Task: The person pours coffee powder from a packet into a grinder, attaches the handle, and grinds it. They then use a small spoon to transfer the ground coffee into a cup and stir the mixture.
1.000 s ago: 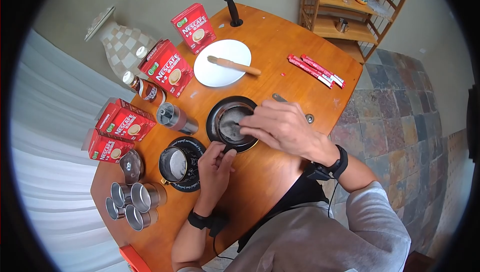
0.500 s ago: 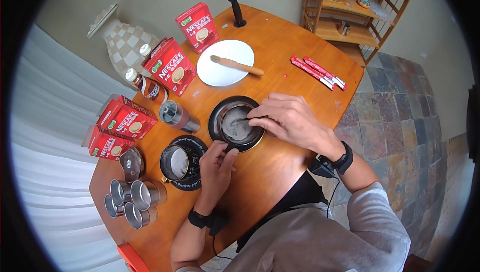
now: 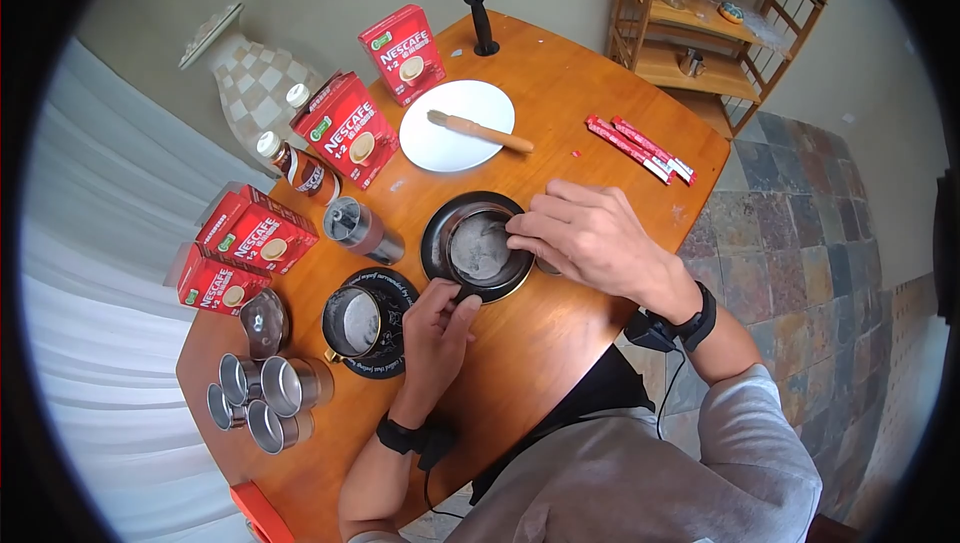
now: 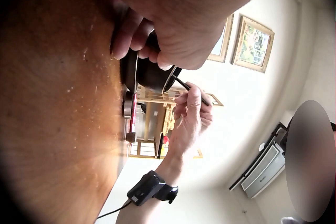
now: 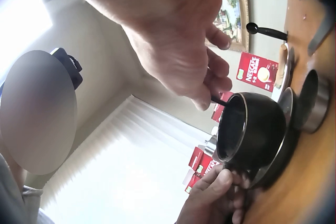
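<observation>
In the middle of the table a black cup stands on a dark saucer, with greyish-white contents inside. My left hand holds the cup by its handle on the near side. From above the rim, my right hand pinches a thin black spoon whose lower end dips into the cup. To the left, a second black cup with pale contents sits on a black lettered saucer.
Behind the cups are a grinder-like cylinder, a white plate with a brush, and red Nescafe boxes. Steel cups stand front left. Red sachets lie at right. A steel cup stands beside the saucer.
The right hand has shifted slightly at the cup's rim, moving the spoon through the contents. My left hand stays on the handle. The head view has shifted a little.
</observation>
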Tool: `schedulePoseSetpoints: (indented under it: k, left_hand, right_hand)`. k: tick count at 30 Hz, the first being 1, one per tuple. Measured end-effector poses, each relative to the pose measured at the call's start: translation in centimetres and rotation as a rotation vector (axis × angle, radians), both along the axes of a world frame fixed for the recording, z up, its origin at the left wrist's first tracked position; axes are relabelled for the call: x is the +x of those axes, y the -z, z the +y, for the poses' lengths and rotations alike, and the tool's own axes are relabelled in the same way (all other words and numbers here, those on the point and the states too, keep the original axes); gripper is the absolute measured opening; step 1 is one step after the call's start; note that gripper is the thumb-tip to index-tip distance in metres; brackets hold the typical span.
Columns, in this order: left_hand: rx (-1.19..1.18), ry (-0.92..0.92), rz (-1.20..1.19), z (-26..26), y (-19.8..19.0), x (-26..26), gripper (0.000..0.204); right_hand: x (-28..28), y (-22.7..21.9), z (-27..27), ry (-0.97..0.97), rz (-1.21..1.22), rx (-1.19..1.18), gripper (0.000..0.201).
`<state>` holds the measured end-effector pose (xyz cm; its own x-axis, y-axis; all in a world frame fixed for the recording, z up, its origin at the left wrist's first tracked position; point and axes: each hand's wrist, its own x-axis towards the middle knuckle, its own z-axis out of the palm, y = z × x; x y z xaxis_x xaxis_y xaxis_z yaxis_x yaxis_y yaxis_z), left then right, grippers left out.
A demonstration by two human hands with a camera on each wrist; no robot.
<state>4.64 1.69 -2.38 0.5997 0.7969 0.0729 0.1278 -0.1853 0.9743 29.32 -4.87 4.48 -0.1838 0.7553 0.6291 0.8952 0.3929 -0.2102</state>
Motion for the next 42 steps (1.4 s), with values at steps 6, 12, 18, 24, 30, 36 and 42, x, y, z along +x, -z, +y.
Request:
schedulePoseSetpoints:
  k: [6, 12, 18, 24, 30, 36, 42]
  left_hand:
    - [0.006, 0.008, -0.018, 0.0, 0.1, 0.0, 0.011]
    - [0.032, 0.011, -0.013, 0.0, 0.0, 0.0, 0.011]
    - [0.033, 0.01, -0.019, 0.0, 0.1, 0.0, 0.011]
    - [0.048, 0.008, -0.009, -0.1, 0.1, 0.0, 0.012]
    - [0.057, 0.008, -0.013, -0.1, 0.1, 0.0, 0.011]
    - [0.066, 0.011, -0.01, 0.0, 0.2, 0.0, 0.011]
    - [0.074, 0.01, -0.003, 0.0, 0.2, 0.0, 0.012]
  right_hand:
    - [-0.1, -0.5, -0.6, -0.035, -0.072, -0.051, 0.019]
    - [0.0, 0.9, -0.8, -0.041, 0.143, -0.116, 0.017]
    - [0.0, 2.8, -0.8, -0.003, 0.384, -0.136, 0.017]
    - [-0.9, 2.8, -1.0, 0.067, 0.49, -0.2, 0.017]
    - [-2.2, 4.0, -0.9, 0.133, 0.668, -0.197, 0.016]
    - [-3.8, 4.2, -0.8, 0.228, 0.913, -0.324, 0.02]
    - [-3.7, 4.5, 0.0, 0.214, 1.206, -0.396, 0.025]
